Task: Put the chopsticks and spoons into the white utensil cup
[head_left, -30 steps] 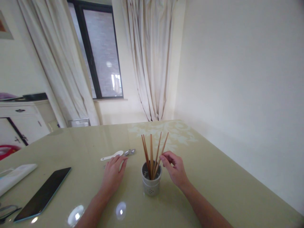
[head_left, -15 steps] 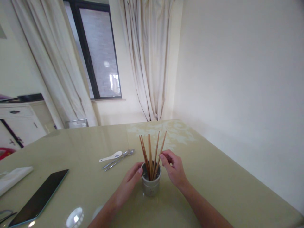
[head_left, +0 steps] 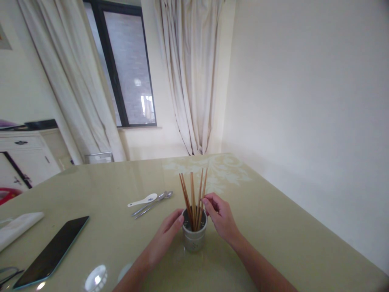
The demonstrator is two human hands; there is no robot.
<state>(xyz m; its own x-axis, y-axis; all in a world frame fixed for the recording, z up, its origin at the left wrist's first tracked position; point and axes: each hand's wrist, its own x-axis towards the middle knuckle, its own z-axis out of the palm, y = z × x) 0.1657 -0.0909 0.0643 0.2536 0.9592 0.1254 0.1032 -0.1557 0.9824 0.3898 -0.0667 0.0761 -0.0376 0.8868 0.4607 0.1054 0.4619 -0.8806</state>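
White perforated chopstick holder (head_left: 194, 237) near centre of our glossy green table (head_left: 273, 227), wooden chopsticks (head_left: 194, 198) standing inside, our left hand (head_left: 165, 235) loosely cupping its left wall, our right hand (head_left: 221, 217) pinching the rightmost chopstick, spoons (head_left: 150, 201) left beyond, black phone (head_left: 51, 251) near left.

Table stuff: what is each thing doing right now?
Brown wooden chopsticks: upright in holder.
White perforated ceramic holder: standing, left hand touching its side.
Right hand: fingers pinching one chopstick.
White ceramic spoon: lying flat.
Two metal spoons: lying flat.
Black phone: screen dark.
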